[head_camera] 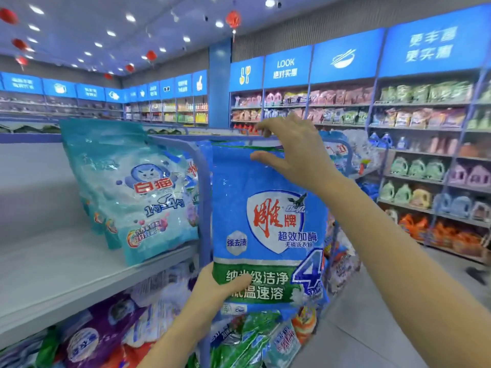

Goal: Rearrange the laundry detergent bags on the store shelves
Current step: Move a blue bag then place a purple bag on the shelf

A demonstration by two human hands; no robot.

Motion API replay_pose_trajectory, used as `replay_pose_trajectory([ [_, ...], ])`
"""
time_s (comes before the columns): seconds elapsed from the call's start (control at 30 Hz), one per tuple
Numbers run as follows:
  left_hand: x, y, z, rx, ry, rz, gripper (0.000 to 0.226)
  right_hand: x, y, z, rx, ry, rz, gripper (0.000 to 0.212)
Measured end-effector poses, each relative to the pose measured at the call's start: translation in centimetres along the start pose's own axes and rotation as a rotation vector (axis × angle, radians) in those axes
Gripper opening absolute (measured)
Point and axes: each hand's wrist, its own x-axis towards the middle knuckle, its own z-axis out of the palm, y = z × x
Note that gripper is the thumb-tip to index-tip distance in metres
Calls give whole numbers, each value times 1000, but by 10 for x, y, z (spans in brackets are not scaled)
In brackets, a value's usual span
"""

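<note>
Left hand (212, 290): I grip the lower left corner of the blue detergent bag (268, 221). My thumb is curled across the green band on its front and my fingers are hidden behind it.
Right hand (295, 152): raised at the bag's top edge, thumb in front, fingers above the edge. Thumb and fingers are spread apart. I cannot tell whether they touch the film.
Blue detergent bag: upright, front facing me, held off the shelf in front of the blue upright (203, 197).
Teal bags (132, 187): a row stands on the grey shelf (66, 274), left of the upright, leaning back.
Lower bags (106, 333): purple, green and blue packs below the grey shelf.
Wall shelving (425, 155): far right, stocked with bottles and packs.
</note>
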Motion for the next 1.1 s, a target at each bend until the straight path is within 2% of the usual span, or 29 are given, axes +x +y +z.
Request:
replay_pose_trajectory([
  [0.03, 13, -2, 4, -35, -2, 5, 36, -6, 9, 2, 106, 80, 40, 44],
  [0.1, 40, -5, 10, -77, -15, 20, 49, -25, 31, 10, 294, 266, 155, 35],
  [0.17, 66, -5, 13, -96, -32, 29, 64, -55, 57, 27, 398, 337, 344, 28],
  [0.23, 92, -5, 14, -121, -38, 31, 67, -82, 79, 47, 549, 265, 594, 29],
  [0.33, 126, -7, 22, -130, -19, 32, 54, -102, 100, 85, 853, 23, 978, 17],
  [0.4, 145, -8, 28, -136, 0, 34, 49, -109, 110, 106, 989, -78, 1131, 33],
  [0.47, 159, -8, 34, -121, 7, 42, 49, -110, 116, 121, 981, -157, 1120, 60],
  [0.53, 169, -8, 39, -104, 3, 61, 50, -106, 122, 132, 847, -179, 1090, 79],
  [0.6, 179, -10, 41, -108, 5, 65, 49, -103, 130, 144, 793, -103, 1029, 90],
  [0.63, 184, -11, 42, -100, 10, 70, 49, -101, 135, 150, 778, -55, 991, 91],
  [0.73, 199, -11, 42, -52, 37, 87, 48, -89, 146, 168, 796, 36, 936, 75],
  [0.83, 214, -9, 39, -1, 112, 113, 44, -75, 166, 195, 790, 59, 859, 66],
  [0.93, 228, -5, 35, 93, 189, 124, 50, -57, 186, 221, 812, 74, 792, 51],
  [1.1, 252, -5, 35, 201, 375, 102, 24, -21, 210, 252, 998, 71, 615, 50],
])
